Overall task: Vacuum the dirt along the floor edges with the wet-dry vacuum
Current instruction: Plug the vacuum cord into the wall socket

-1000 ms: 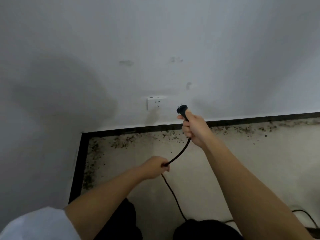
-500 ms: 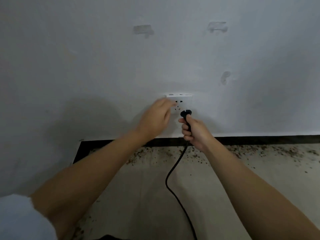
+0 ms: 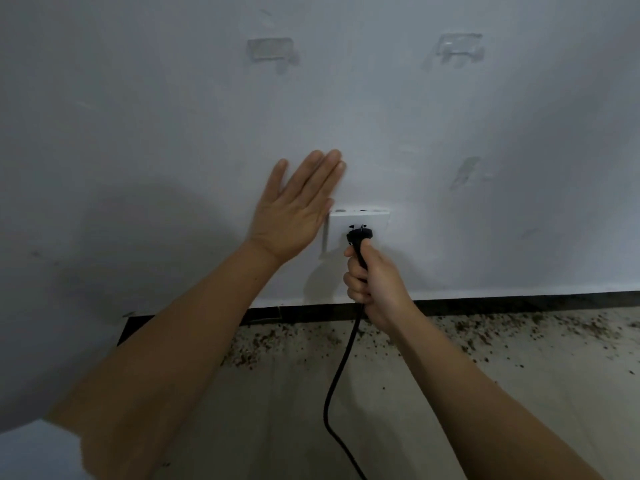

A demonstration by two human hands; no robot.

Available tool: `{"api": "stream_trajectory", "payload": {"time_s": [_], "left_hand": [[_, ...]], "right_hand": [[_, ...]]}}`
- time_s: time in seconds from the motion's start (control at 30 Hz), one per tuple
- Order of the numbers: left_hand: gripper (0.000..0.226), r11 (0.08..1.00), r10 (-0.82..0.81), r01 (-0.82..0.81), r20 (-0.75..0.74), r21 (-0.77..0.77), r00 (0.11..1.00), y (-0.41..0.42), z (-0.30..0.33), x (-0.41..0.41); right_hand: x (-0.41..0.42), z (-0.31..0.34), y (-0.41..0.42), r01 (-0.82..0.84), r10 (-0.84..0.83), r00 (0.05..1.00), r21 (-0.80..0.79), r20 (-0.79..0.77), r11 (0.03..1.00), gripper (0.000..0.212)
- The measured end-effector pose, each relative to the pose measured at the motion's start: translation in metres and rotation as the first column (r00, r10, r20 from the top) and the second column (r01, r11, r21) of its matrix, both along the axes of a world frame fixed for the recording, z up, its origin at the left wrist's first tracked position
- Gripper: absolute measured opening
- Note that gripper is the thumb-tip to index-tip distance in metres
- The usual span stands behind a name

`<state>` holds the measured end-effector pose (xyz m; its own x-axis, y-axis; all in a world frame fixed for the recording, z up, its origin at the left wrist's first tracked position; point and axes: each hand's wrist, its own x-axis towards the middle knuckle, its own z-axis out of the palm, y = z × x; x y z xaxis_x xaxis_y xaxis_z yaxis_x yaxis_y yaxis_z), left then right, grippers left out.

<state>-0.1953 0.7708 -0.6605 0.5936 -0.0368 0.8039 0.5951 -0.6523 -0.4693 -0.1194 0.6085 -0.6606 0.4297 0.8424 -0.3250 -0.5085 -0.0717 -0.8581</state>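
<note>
My right hand (image 3: 375,284) grips a black plug (image 3: 359,236) just behind its head. The plug's prongs touch the face of a white wall socket (image 3: 377,221) low on the wall. A black power cord (image 3: 337,386) hangs from my fist and curves down over the floor, leaving the view at the bottom. My left hand (image 3: 298,207) lies flat on the white wall with fingers straight, just left of the socket. Brown dirt crumbs (image 3: 485,330) lie scattered along the floor edge under the dark skirting. The vacuum itself is out of view.
A dark skirting strip (image 3: 519,301) runs along the base of the white wall and turns at the corner on the left (image 3: 128,329). Pale floor (image 3: 277,410) stretches toward me. Tape marks (image 3: 272,51) show high on the wall.
I have come closer to the wall. My right hand brought the plug up onto the socket face. My left hand left the socket and now lies flat on the wall beside it.
</note>
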Motion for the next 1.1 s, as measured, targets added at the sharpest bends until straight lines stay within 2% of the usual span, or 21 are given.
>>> {"api": "stream_trajectory", "payload": {"time_s": [0.17, 0.3, 0.5, 0.6, 0.7, 0.77, 0.83, 0.87, 0.97, 1.1], "left_hand": [[0.066, 1.0, -0.025, 0.025, -0.001, 0.0, 1.0, 0.0, 0.002, 0.001], [0.067, 0.999, -0.046, 0.046, 0.023, 0.011, 0.999, 0.002, -0.002, 0.001], [0.07, 0.998, -0.064, 0.064, 0.001, -0.012, 0.998, 0.0, 0.0, 0.001], [0.07, 0.999, -0.019, 0.018, -0.028, -0.035, 0.999, -0.004, 0.004, -0.002], [0.072, 0.994, -0.006, -0.003, -0.079, -0.113, 0.997, -0.013, 0.008, -0.005], [0.068, 0.98, -0.009, -0.011, -0.1, -0.196, 0.995, -0.021, 0.014, -0.007], [0.058, 0.956, -0.057, 0.028, -0.092, -0.291, 0.994, -0.034, 0.019, -0.014], [0.054, 0.941, -0.098, 0.067, -0.078, -0.33, 0.992, -0.043, 0.022, -0.017], [0.047, 0.855, -0.227, 0.169, -0.061, -0.491, 0.972, -0.065, 0.043, -0.028], [0.043, 0.627, -0.415, 0.196, -0.11, -0.754, 0.903, -0.086, 0.083, -0.043]], "right_hand": [[0.001, 0.01, 0.01, 0.081, -0.083, 0.994, -0.026, -0.068, 0.996, 0.037], [0.003, 0.015, 0.02, 0.128, -0.131, 0.99, -0.058, -0.045, 0.99, 0.036], [0.0, 0.012, 0.025, 0.157, -0.158, 0.987, -0.012, -0.044, 0.988, 0.036], [0.006, 0.016, 0.022, 0.077, -0.078, 0.996, -0.021, -0.052, 0.997, 0.037], [0.012, 0.026, 0.017, -0.016, 0.01, 0.996, -0.078, -0.087, 0.997, 0.039], [0.019, 0.033, 0.006, -0.136, 0.117, 0.984, -0.144, -0.136, 0.98, 0.046], [0.034, 0.031, -0.014, -0.254, 0.247, 0.967, -0.257, -0.059, 0.932, 0.054], [0.042, 0.03, -0.024, -0.257, 0.276, 0.961, -0.326, 0.011, 0.91, 0.053], [0.054, 0.041, -0.055, -0.065, 0.185, 0.964, -0.502, 0.192, 0.863, 0.033], [0.051, 0.084, -0.093, 0.198, 0.034, 0.909, -0.502, 0.415, 0.842, 0.019]]}}
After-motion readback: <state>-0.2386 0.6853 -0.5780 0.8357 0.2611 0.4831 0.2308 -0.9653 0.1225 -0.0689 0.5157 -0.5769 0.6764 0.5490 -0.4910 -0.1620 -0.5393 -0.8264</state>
